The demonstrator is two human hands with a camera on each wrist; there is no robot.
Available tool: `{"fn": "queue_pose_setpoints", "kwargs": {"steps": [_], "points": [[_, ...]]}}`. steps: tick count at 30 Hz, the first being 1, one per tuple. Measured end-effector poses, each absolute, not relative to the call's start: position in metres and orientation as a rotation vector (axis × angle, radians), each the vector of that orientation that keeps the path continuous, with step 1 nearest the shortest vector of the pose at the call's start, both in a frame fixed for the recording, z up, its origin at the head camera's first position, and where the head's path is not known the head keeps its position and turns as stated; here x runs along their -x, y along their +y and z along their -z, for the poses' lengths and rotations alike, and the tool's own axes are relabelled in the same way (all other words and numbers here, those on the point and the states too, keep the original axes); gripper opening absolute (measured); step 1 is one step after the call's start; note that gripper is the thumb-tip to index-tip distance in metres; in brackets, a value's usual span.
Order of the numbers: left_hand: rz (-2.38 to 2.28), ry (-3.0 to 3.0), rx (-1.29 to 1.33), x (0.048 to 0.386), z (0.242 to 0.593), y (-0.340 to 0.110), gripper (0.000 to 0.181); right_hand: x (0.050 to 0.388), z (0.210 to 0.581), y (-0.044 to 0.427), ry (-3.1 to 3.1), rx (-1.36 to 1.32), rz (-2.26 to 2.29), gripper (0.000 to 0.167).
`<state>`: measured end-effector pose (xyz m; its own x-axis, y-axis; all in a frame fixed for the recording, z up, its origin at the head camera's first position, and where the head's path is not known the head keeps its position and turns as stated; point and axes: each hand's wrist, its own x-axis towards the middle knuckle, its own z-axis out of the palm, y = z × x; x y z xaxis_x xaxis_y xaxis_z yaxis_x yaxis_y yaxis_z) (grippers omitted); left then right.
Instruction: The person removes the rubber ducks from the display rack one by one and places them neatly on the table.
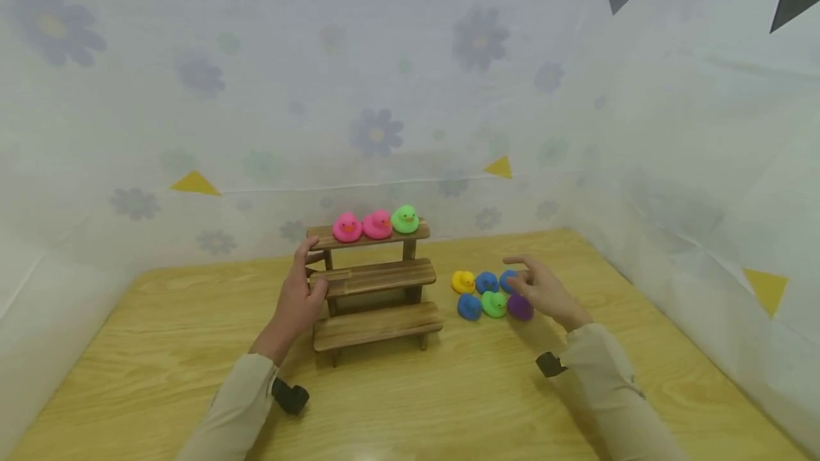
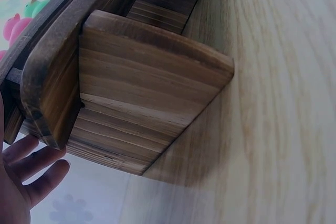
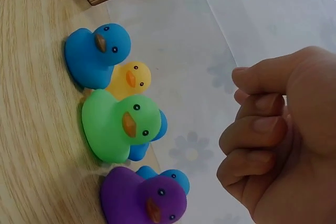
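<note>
My left hand [image 1: 300, 299] grips the left end of a three-step wooden stand [image 1: 378, 326], thumb at the middle step and fingers at the top one. In the left wrist view its fingertips [image 2: 48, 156] touch a plank's edge. Two pink rubber ducks [image 1: 348, 228] and a green duck [image 1: 405, 220] sit in a row on the top step. My right hand [image 1: 544, 290] hovers over the right end of a duck group, fingers loosely curled and holding nothing. Below it are a purple duck [image 3: 142, 198] and a partly hidden blue duck [image 1: 508, 281].
Right of the stand, a yellow duck [image 1: 463, 282], a blue duck [image 1: 470, 306] and a green duck [image 1: 494, 304] stand close together, with another blue duck [image 1: 487, 283] behind. Flowered white sheeting [image 1: 378, 70] hangs behind and beside the wood-grain table [image 1: 397, 411].
</note>
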<state>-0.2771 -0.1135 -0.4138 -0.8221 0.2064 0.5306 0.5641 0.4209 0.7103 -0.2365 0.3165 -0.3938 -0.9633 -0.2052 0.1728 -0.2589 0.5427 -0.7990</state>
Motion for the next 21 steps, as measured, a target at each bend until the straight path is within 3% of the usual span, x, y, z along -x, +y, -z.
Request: {"fn": "queue_pose_setpoints", "kwargs": {"steps": [12, 21], "points": [[1.384, -2.313, 0.662, 0.277, 0.419, -0.113, 0.064, 0.246, 0.401, 0.296, -2.672, -0.476, -1.418, 0.039], [1.362, -2.298, 0.669, 0.279, 0.414, -0.115, 0.064, 0.245, 0.376, 0.27, -2.698, -0.445, -1.382, 0.038]]}}
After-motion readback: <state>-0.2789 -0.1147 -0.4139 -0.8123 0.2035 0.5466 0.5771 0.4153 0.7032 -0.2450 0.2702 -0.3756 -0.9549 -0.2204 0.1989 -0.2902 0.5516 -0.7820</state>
